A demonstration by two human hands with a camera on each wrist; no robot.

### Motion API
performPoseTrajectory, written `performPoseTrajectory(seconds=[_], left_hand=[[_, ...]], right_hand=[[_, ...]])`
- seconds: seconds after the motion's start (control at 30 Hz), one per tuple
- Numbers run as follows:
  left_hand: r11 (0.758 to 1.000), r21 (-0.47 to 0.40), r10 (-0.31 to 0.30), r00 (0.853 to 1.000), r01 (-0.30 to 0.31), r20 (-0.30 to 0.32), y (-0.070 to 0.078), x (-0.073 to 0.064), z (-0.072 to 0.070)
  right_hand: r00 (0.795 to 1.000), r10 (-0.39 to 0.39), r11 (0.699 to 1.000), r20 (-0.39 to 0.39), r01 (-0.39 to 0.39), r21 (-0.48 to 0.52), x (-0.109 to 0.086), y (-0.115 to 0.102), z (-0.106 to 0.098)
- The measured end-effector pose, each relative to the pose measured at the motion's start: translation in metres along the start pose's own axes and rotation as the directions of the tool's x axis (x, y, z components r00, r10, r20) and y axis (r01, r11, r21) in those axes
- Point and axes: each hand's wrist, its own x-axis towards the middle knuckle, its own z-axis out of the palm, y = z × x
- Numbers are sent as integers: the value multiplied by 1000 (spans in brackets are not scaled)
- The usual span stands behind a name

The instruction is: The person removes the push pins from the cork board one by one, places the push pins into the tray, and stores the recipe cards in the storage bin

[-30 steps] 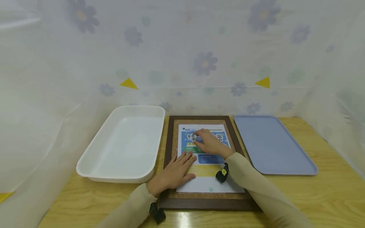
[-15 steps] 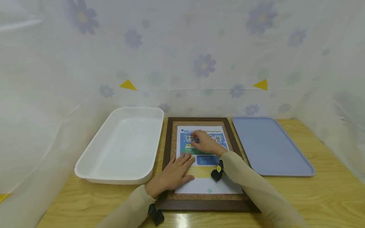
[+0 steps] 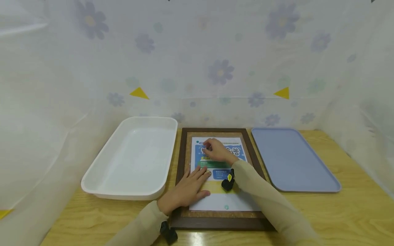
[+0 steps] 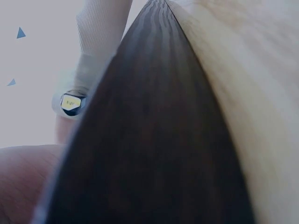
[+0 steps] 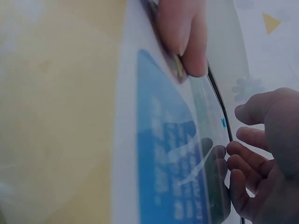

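Note:
A dark-brown framed corkboard [image 3: 215, 224] lies on the table, bearing a printed poster [image 3: 212, 202] with blue, green and yellow blocks. My left hand [image 3: 188, 189] rests across the board's left edge, fingers spread on the poster. Over the poster's upper left is my right hand [image 3: 217, 151], its fingers loosely bent. In the right wrist view the right thumb and index finger stand apart with nothing between them, close to the poster's glossy surface. A small green pin [image 3: 197, 141] sits at the poster's top-left corner; another pin [image 3: 226, 207] is at the bottom middle.
To the left stands a deep white basin [image 3: 129, 195]. A flat blue-lavender tray [image 3: 295, 160] lies on the right. Behind the wooden table [image 3: 347, 218] hangs a flowered curtain [image 3: 184, 61] with yellow triangles on it.
My right hand has slid left and slightly up the poster, toward its top-left corner, fingers more bent than before. The left hand stays in place.

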Motion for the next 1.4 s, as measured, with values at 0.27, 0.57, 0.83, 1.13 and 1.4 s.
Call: performPoseTrajectory(seconds=[0.27, 0.57, 0.83, 1.13, 1.4], left_hand=[[1000, 1, 5, 1000, -5, -8, 0, -1, 0], [1000, -3, 4, 1000, -4, -4, 2, -1, -2], [1000, -19, -14, 1000, 14, -11, 1, -2, -1], [1000, -18, -22, 1000, 22, -17, 2, -2, -2], [1000, -9, -12, 1000, 12, -7, 5, 0, 5]], right_hand=[[996, 83, 996, -33, -82, 23, 8, 2, 8], [990, 133, 991, -51, -132, 9, 15, 1, 12], [987, 150, 987, -61, -153, -47, 23, -1, 16], [986, 147, 983, -84, -155, -96, 31, 0, 17], [975, 206, 974, -80, -212, -79, 26, 4, 21]])
